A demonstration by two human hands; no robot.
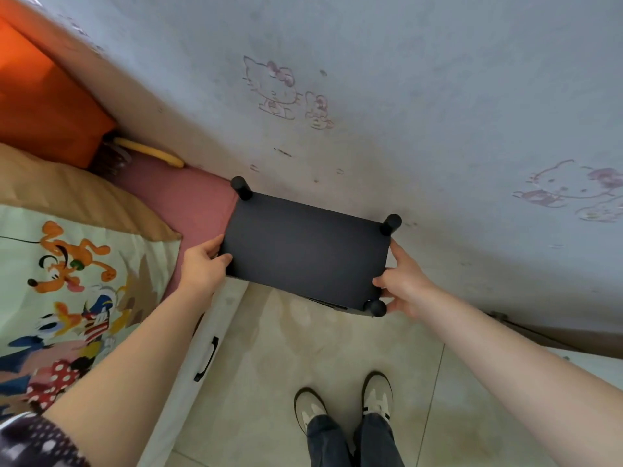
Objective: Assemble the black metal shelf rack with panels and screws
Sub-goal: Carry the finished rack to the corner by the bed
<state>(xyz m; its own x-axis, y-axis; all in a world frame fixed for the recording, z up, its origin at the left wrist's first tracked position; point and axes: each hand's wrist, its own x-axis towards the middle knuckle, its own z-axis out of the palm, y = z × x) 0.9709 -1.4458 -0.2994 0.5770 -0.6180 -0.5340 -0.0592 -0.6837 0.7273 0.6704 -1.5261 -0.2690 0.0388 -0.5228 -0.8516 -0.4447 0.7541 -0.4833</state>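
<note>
Tiled floor (303, 365) beside a bed (188, 203), against a stickered wall (404, 96). Black rack (303, 247) stands at the wall; left hand (202, 267) and right hand (401, 284) grip its top panel's opposite ends.

A pale blue wall (404, 62) with faded cartoon stickers (274, 87) meets a beige tiled floor (286, 358) beside a bed (188, 203).

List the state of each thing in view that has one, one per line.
Black shelf rack: upright beside the wall, held at both ends.
Left hand: grips the rack's left edge.
Right hand: grips the right edge.
Drawer: closed.
</note>
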